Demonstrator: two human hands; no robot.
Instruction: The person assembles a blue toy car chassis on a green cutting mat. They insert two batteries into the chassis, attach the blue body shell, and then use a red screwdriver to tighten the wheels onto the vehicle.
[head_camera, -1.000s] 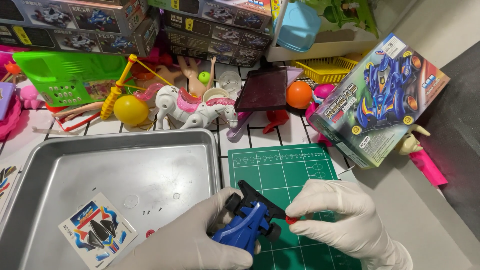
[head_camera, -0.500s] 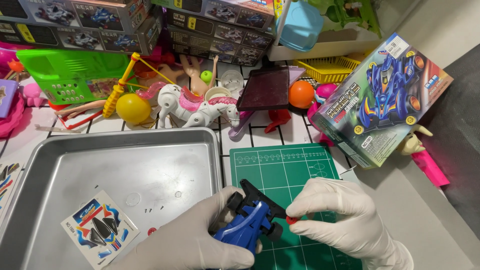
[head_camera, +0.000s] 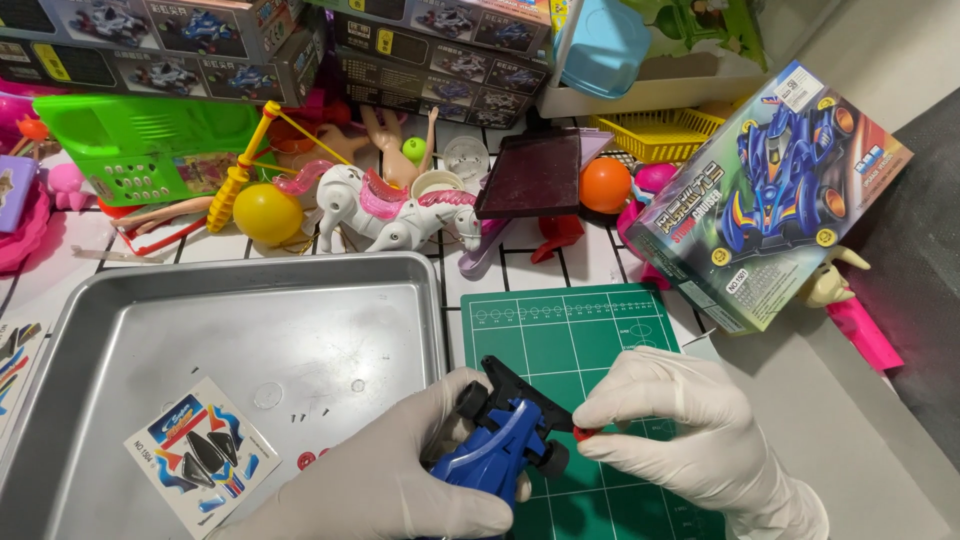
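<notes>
Both my hands wear white gloves. My left hand (head_camera: 400, 470) grips a blue toy race car (head_camera: 500, 450) with black wheels and a black rear wing, held over the green cutting mat (head_camera: 570, 330). My right hand (head_camera: 680, 430) pinches a small red piece (head_camera: 583, 433) right at the car's rear side. A sticker sheet (head_camera: 200, 455) with blue, red and black shapes lies in the grey metal tray (head_camera: 240, 300) to the left.
A car kit box (head_camera: 770, 190) leans at the right. Behind the tray lie a white toy horse (head_camera: 380, 210), yellow ball (head_camera: 265, 212), orange ball (head_camera: 605, 185), dark red square lid (head_camera: 530, 175), green basket (head_camera: 150, 145), yellow basket (head_camera: 660, 135) and stacked boxes (head_camera: 440, 50).
None of the hands, car or red piece has visibly moved; the view has only shifted very slightly.
</notes>
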